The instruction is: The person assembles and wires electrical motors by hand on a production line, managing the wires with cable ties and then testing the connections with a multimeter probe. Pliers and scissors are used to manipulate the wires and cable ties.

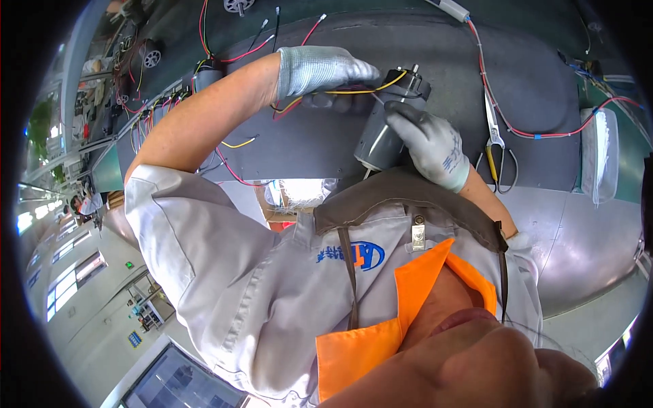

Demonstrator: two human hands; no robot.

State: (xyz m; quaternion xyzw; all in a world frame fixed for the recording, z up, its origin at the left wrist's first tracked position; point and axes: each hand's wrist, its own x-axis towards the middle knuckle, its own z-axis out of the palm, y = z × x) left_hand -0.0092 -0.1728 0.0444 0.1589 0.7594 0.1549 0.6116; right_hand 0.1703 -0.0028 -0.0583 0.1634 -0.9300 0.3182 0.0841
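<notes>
A dark grey cylindrical motor point(378, 141) lies tilted at the near edge of the bench, its shaft end pointing away from me. My left hand point(325, 71), in a pale knit glove, is closed around a bundle of yellow, black and red wires point(393, 83) running to the motor's far end; its lower fingers are partly hidden. My right hand point(432, 141), gloved in white with grey fingertips, curls over the motor's right side, thumb and forefinger bent together on it. A thin pale strip point(377, 99) shows between the two hands; whether either one pinches it is unclear.
Scissors point(495, 139) with a yellow-marked handle lie to the right, beside a long red cable point(484, 75). A clear plastic tub point(614, 156) with thin white strips stands at far right. Another motor point(207, 75) and several loose wires occupy the left. A cardboard box point(267, 212) sits below the bench edge.
</notes>
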